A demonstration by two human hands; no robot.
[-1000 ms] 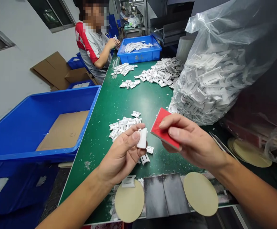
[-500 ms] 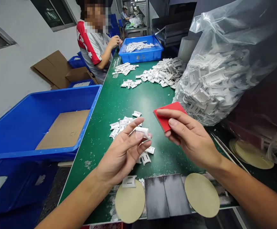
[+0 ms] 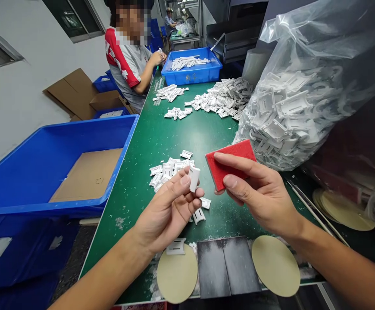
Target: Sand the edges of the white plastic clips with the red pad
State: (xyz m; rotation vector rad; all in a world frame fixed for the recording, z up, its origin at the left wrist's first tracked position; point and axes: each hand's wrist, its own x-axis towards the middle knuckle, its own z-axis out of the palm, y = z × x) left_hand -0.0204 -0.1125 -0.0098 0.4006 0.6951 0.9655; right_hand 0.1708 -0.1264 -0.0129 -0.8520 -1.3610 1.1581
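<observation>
Between thumb and fingers, my left hand pinches a small white plastic part, held upright above the table. My right hand grips a red sanding pad with a grey edge, a short gap to the right of the white part. Behind my left hand lies a loose heap of similar white parts, and a few more lie beside its fingers. One slotted white part rests at the top of a round beige disc near the table's front edge.
Two dark dusty sheets and another beige disc lie along the front edge. A clear bag of white parts stands right. A large blue bin is left. Farther back, a person sits near a blue tray.
My left hand has turned the white part from lying sideways to upright, its fingers closing in. My right hand has tilted the red pad so more of its face shows.
</observation>
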